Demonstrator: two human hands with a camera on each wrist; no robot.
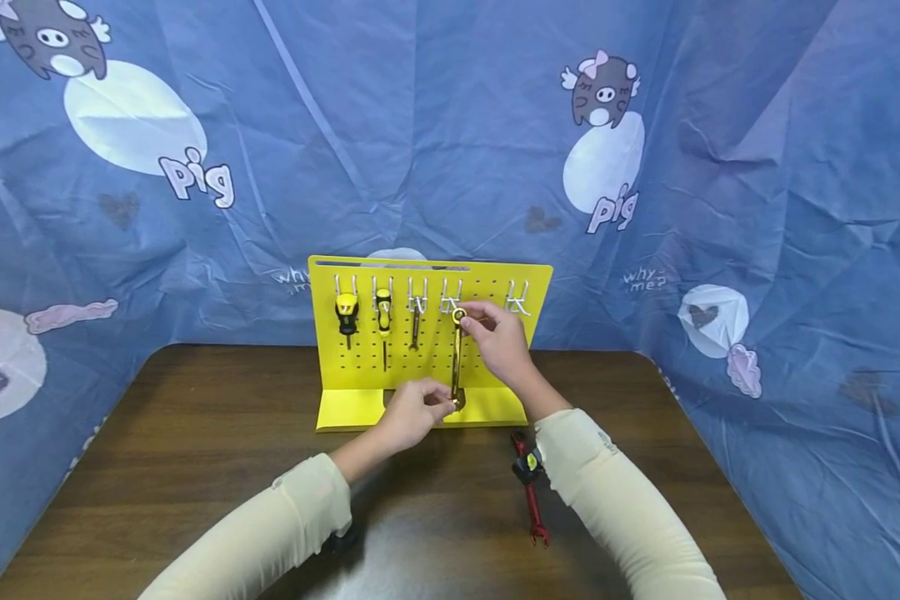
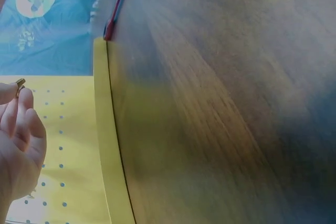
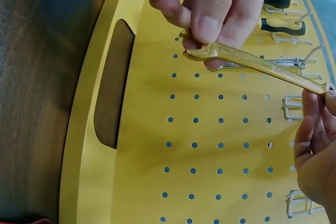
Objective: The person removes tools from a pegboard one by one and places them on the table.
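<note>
A shiny combination wrench [image 1: 456,358] stands nearly upright before the yellow pegboard [image 1: 360,367], spanned by both hands. My right hand [image 1: 501,340] pinches its ring end, close to a white double hook [image 1: 450,298]. Down at the open-jaw end, my left hand [image 1: 414,410] pinches it between thumb and fingers. In the right wrist view the wrench [image 3: 262,66] looks golden, held by the left hand [image 3: 226,9] at the jaw end and the right hand [image 3: 317,150] at the ring. Only the wrench tip [image 2: 20,83] shows past the left hand [image 2: 21,140] in the left wrist view.
On the pegboard's hooks hang a stubby screwdriver [image 1: 347,312], a longer screwdriver [image 1: 383,312] and a small wrench [image 1: 416,325]. Another hook [image 1: 517,297] at the right holds nothing. A red wrench [image 1: 532,504] lies on the wooden table [image 1: 195,450] near the right sleeve.
</note>
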